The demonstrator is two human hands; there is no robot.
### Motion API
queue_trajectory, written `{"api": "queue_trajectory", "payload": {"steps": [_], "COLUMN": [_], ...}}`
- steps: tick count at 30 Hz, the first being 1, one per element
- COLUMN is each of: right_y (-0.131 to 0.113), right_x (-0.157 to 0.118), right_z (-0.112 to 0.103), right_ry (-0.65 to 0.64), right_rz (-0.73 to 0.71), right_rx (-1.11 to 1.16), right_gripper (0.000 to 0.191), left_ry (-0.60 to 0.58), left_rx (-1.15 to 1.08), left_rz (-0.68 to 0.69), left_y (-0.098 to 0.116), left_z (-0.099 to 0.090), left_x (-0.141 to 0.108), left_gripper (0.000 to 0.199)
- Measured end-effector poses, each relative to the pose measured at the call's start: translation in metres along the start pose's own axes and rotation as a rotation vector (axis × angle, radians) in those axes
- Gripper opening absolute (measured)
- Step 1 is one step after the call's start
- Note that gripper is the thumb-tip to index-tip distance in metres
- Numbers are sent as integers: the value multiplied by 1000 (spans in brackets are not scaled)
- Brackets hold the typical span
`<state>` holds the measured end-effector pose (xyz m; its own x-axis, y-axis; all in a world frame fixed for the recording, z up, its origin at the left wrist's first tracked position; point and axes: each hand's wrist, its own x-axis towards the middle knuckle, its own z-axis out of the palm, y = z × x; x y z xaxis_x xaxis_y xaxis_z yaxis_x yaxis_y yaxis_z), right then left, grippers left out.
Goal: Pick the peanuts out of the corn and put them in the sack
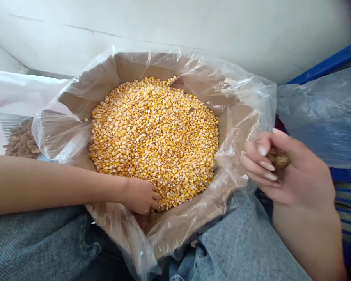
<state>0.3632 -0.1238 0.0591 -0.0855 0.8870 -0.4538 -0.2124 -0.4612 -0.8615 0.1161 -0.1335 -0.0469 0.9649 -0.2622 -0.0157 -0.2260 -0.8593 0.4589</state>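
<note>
A large heap of yellow corn kernels (155, 136) fills the middle of a cardboard box (131, 64) lined with a clear plastic bag (248, 86). My left hand (142, 195) reaches in from the left and rests at the near edge of the corn, its fingers curled with the tips hidden against the kernels. To the right of the box, my right hand (289, 168) is raised palm up, its fingers curled round a small brownish clump (279, 159) whose exact nature I cannot make out.
At the left lies a white bag (23, 89) with a barcode and a pile of brown pieces (23, 142). A pale wall (163, 23) stands behind. Blue crates (327, 68) with clear plastic (321, 117) are at the right. My jeans-covered legs (240, 242) flank the box.
</note>
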Motion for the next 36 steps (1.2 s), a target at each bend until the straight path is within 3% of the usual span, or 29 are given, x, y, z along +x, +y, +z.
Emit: {"api": "queue_trajectory", "payload": {"steps": [5, 14, 19, 26, 30, 34, 36], "right_y": [13, 15, 15, 16, 18, 20, 20], "right_x": [-7, -3, -3, -3, -2, -2, -2], "right_z": [-19, -23, -22, -20, -22, -23, -24], "right_ry": [29, -149, -145, -107, -193, -273, -287], "right_rz": [4, -22, -6, -14, -46, -37, -34], "right_rx": [93, 309, 303, 239, 333, 419, 435], "right_gripper": [37, 32, 33, 34, 31, 27, 27], "left_ry": [5, 2, 71, 3, -6, 4, 11], "left_rx": [-162, 6, 21, -14, -319, -1024, -1273], "left_rz": [-113, -57, -52, -146, -252, -550, -687], "left_y": [3, 0, -1, 4, -4, -16, -19], "left_z": [2, -9, -3, 6, -8, -28, -33], "left_x": [2, 6, 9, 19, 24, 29, 31], "left_gripper": [23, 8, 8, 11, 2, 11, 12]}}
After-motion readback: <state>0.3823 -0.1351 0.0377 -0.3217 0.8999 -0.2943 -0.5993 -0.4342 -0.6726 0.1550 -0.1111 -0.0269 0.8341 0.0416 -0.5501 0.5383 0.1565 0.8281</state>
